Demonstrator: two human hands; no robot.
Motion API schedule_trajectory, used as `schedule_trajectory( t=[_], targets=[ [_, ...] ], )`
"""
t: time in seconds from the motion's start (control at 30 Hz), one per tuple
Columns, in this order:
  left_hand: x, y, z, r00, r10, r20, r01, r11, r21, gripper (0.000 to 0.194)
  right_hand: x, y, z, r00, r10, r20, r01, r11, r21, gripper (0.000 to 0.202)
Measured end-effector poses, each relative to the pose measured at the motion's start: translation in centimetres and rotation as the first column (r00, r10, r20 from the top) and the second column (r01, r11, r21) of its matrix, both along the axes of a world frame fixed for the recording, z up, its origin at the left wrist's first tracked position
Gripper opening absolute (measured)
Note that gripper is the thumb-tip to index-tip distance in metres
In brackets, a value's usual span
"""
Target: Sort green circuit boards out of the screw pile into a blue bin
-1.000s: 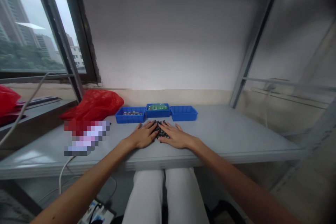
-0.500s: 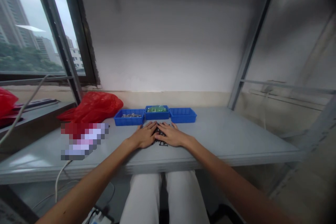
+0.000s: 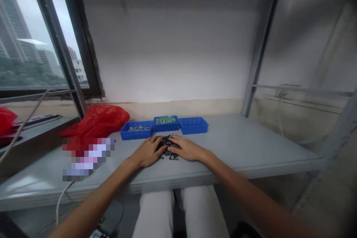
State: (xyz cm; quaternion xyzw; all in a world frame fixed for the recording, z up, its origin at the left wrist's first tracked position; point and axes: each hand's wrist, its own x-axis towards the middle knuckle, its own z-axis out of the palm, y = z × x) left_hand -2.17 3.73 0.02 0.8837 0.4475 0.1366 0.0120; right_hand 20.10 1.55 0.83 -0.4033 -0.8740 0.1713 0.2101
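Observation:
A loose pile of small black screws (image 3: pixel 169 148) lies on the grey table between my hands. My left hand (image 3: pixel 148 151) rests against the pile's left side, palm down, fingers and thumb apart. From the right, my right hand (image 3: pixel 186 148) touches the pile, its fingers also spread and pointing left. Behind the hands is a row of three blue bins: the left bin (image 3: pixel 136 135) holds silvery metal pieces, the middle bin (image 3: pixel 166 128) holds a green item in clear wrapping, and nothing shows inside the right bin (image 3: pixel 194 130).
A red plastic bag (image 3: pixel 102 119) lies at the table's back left, with a blurred, pixelated object in front of it. A pale cable (image 3: pixel 59 202) hangs over the front edge at the left. Metal posts stand at both sides, and a wall is behind.
My hands have moved slightly apart at the fingertips, and more of the black pile shows between them. The view has shifted a little.

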Motion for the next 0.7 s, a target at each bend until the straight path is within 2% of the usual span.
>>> schedule_trajectory(
  t=[0.07,0.2,0.4,0.57,0.7],
  targets=[
    [-0.6,-0.1,0.1,0.999,-0.016,0.038,0.016,1.0,-0.005,0.065,0.5,-0.2,0.1,1.0,-0.009,0.028,0.009,1.0,-0.009,0.078],
    [-0.6,-0.4,-0.1,0.997,-0.064,0.039,0.066,0.996,-0.056,0.068,0.3,-0.3,-0.3,0.986,-0.008,0.165,0.024,0.995,-0.093,0.101],
    [1.3,0.0,-0.2,0.993,-0.119,-0.025,0.114,0.984,-0.135,0.067,-0.8,-0.1,-0.4,0.974,-0.01,0.225,0.029,0.996,-0.08,0.105],
    [0.4,0.6,0.3,0.995,-0.099,0.026,0.101,0.986,-0.129,0.068,0.6,0.1,0.6,0.992,0.017,0.124,-0.005,0.995,-0.096,0.094],
    [-0.4,0.5,0.7,0.993,-0.113,0.039,0.116,0.989,-0.09,0.079,2.6,-0.2,1.2,0.999,-0.054,-0.007,0.053,0.992,-0.118,0.087]
  ],
)
